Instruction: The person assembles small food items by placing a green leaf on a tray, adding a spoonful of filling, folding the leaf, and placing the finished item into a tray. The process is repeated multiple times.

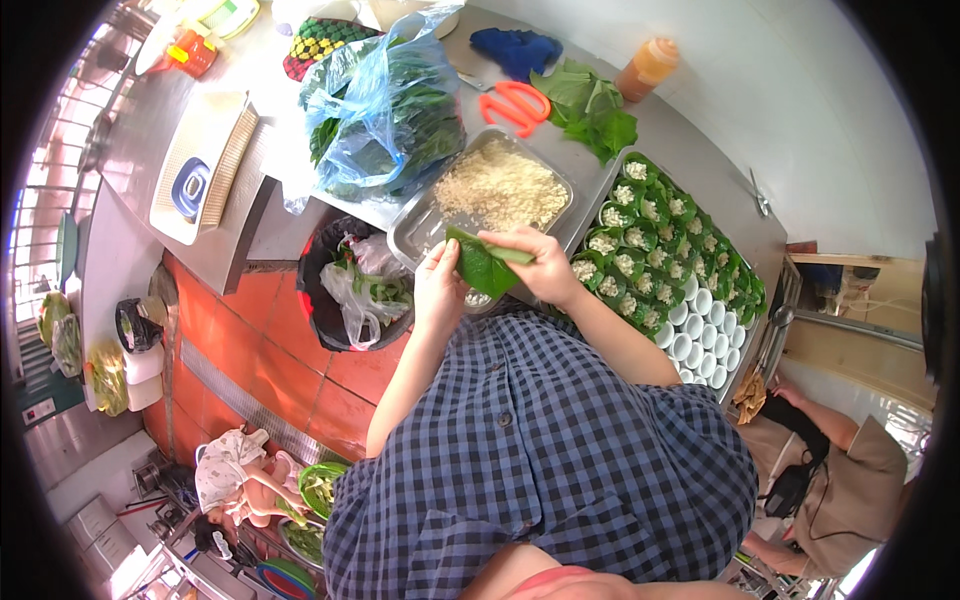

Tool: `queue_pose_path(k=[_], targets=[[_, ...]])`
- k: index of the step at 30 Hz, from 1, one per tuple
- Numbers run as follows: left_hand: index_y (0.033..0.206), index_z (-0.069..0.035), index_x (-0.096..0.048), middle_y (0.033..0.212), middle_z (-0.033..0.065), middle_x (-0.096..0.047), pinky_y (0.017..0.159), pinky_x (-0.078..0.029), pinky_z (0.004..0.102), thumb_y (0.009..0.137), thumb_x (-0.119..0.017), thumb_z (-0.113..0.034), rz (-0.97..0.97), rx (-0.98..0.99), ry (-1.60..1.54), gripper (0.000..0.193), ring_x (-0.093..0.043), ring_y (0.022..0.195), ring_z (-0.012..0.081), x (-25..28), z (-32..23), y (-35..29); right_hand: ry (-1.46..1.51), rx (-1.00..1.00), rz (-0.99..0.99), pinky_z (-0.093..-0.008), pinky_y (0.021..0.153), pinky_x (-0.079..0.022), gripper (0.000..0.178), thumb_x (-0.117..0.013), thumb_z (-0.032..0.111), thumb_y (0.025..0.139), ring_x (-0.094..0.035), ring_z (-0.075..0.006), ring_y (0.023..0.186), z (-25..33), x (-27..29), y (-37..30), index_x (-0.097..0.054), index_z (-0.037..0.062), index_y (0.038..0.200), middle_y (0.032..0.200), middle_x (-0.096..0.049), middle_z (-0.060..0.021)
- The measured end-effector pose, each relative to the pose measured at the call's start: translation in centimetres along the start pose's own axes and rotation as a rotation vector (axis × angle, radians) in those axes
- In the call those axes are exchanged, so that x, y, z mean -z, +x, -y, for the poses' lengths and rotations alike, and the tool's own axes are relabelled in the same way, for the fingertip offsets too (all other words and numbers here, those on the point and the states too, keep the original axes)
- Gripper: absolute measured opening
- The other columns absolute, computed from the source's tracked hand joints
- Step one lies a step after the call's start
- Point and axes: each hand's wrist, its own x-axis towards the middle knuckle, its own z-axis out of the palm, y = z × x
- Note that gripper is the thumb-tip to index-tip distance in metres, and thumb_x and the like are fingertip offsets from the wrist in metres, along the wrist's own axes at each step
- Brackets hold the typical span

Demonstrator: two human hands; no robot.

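Between my hands, in front of my chest, is a broad dark-green leaf [487, 272]. My left hand [437, 280] pinches its left edge. My right hand [545, 267] grips the right side, where the leaf's upper edge is folded or rolled over. Just beyond them lies a metal tray [408, 228] with a heap of pale, crumbly food [505, 185]. On my right stands a large tray of leaf-lined cups [650, 210], most with white bits in them. Several bare white cups [705, 340] sit at its near end.
A blue plastic bag of leaves [385, 120], orange-handled scissors [515, 108], loose leaves [590, 105] and a sauce bottle [650, 68] lie farther back. A lined waste bin [318, 300] stands at the table's left. One person [235, 475] crouches lower left; another [850, 490] is at right.
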Motion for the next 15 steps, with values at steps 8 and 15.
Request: queue_pose_path(k=[8,15], targets=[[0.102,0.0,-0.06,0.08,0.0105,-0.066,0.06,-0.048,0.0239,0.082,-0.058,-0.003,-0.082,-0.527,0.98,0.021,-0.062,0.068,0.0128,0.1,1.0,-0.6,-0.34,0.17,0.151,-0.0368,0.073,-0.046,0.037,-0.057,-0.002,0.068,-0.054,-0.0295,0.083,0.0,0.3,0.0,-0.06,0.0034,0.104,0.092,-0.051,-0.0135],[0.089,-0.002,-0.06,0.07,0.0198,-0.059,0.059,-0.047,0.0402,0.08,-0.056,-0.01,0.179,-0.434,1.381,0.013,-0.06,0.066,0.035,-1.5,-0.7,-2.8,-0.26,-0.145,0.391,-0.0327,0.065,-0.046,0.035,-0.065,0.007,0.07,-0.058,-0.0222,0.075,0.9,0.7,0.6,-0.048,0.0065,0.101,0.078,-0.055,-0.0092]])
